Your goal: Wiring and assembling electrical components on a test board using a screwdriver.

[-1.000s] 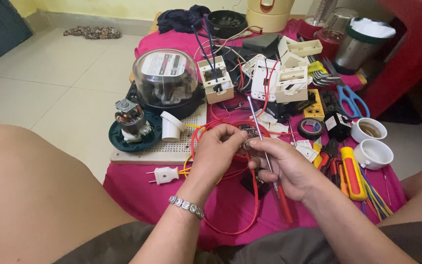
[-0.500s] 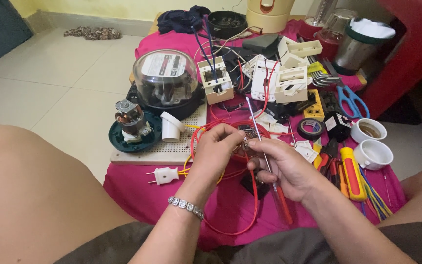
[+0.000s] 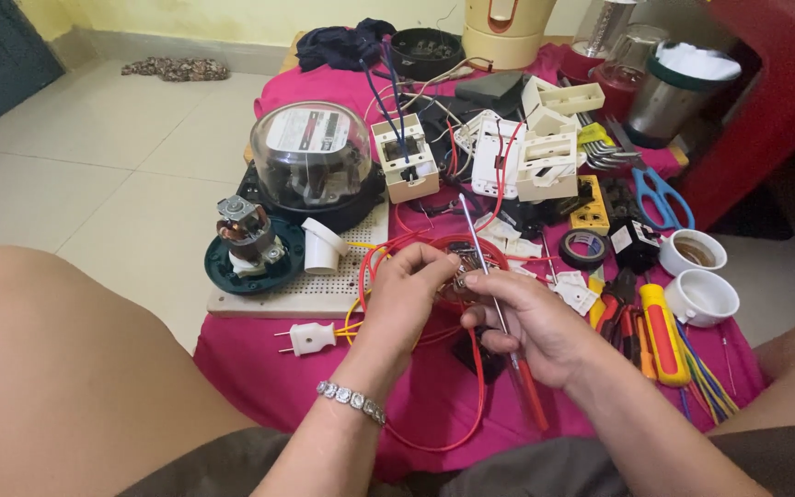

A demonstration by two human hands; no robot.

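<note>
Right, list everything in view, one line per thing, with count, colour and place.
round glass-domed electric meter: one, clear and black, far left of the pink cloth
small copper-wound motor on a green round base: one, on the white perforated board
white two-pin plug: one, left near edge
red wire loop: one, under the hands
cream switch box with blue wires: one, centre back
roll of black tape: one, right of centre
blue-handled scissors: one, right back
white ceramic cups: two, right edge
yellow-and-red-handled screwdriver: one, lying right
left hand: pinches a small part
right hand: holds a red-handled screwdriver
</note>
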